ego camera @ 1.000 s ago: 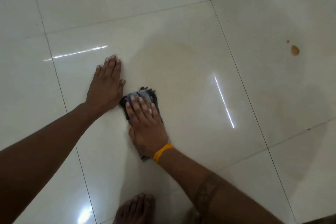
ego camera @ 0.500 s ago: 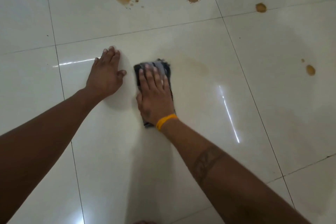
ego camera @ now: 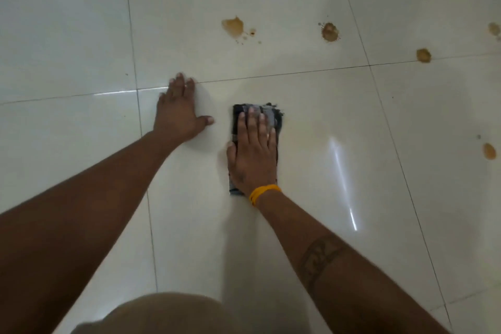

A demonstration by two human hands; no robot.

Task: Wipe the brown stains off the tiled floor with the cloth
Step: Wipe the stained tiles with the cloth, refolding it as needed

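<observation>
A glossy white tiled floor [ego camera: 311, 225] is carrying a folded dark cloth [ego camera: 271, 114], with brown stains [ego camera: 233, 26] lying scattered beyond it and to its right. Two flat hands are resting on it.

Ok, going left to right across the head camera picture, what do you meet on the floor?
Left hand → cloth under the right hand → round splattered stain → stain on the grout line → lone stain far right.
</observation>
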